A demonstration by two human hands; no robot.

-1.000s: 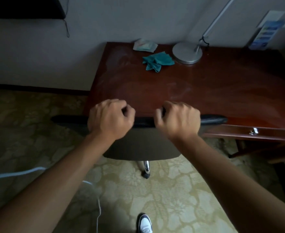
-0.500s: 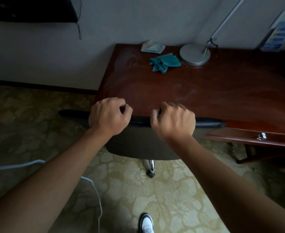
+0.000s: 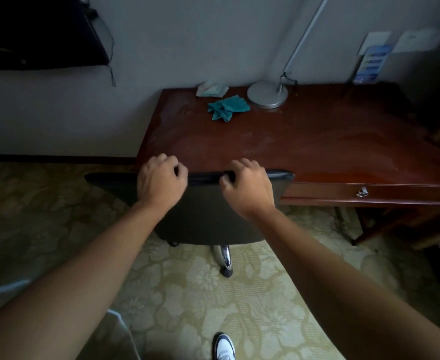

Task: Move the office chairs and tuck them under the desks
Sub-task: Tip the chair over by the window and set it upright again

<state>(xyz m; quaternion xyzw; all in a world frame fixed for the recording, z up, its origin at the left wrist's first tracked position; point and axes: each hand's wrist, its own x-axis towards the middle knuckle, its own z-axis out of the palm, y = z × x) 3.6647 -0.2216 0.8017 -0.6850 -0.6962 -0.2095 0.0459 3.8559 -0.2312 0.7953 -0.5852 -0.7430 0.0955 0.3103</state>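
A dark office chair point(image 3: 208, 216) stands with its backrest top against the front edge of a reddish-brown wooden desk point(image 3: 304, 141). My left hand point(image 3: 160, 184) and my right hand point(image 3: 248, 187) both grip the top rim of the backrest, fingers curled over it. The seat is hidden by the backrest. One chrome leg with a castor point(image 3: 225, 261) shows below on the carpet. The chair sits at the desk's left part, and its backrest reaches past the desk's left corner.
On the desk lie a teal cloth point(image 3: 228, 107), a wipes packet point(image 3: 211, 89) and a lamp base point(image 3: 266, 94). A drawer with a metal handle point(image 3: 361, 192) is at the right. A white cable point(image 3: 125, 331) crosses the patterned carpet, and my shoe point(image 3: 224, 346) is below.
The view has shifted so the desk sits further right and lower in frame. Both hands keep their grip on the backrest, which stays at the desk's front edge.
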